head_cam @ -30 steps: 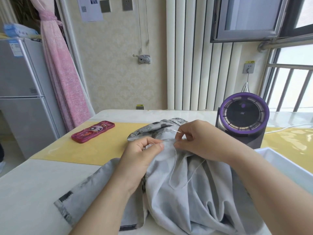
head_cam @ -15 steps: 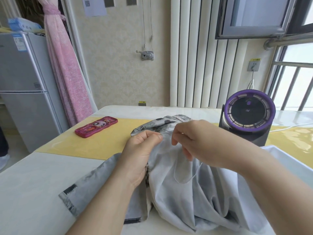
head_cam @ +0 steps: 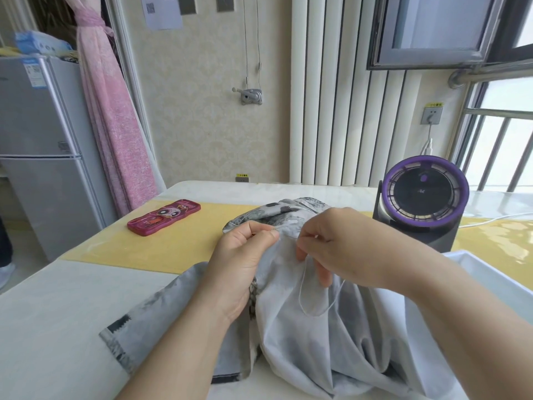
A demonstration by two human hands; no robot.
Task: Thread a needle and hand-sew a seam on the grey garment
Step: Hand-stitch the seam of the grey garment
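On the table [head_cam: 57,307], grey garment [head_cam: 317,350] runs near-to-far; left hand [head_cam: 240,264], right hand [head_cam: 346,246] fingers [head_cam: 313,241] pinch it.

White table [head_cam: 57,313] carries grey garment [head_cam: 331,342], pink case [head_cam: 163,217] (perhaps a phone), purple fan [head_cam: 422,194]

Yellow sticker [head_cam: 432,105] above the wall socket [head_cam: 431,115] seems to read 小心触电. Fridge label [head_cam: 32,73] and fan logo [head_cam: 421,192] unreadable.
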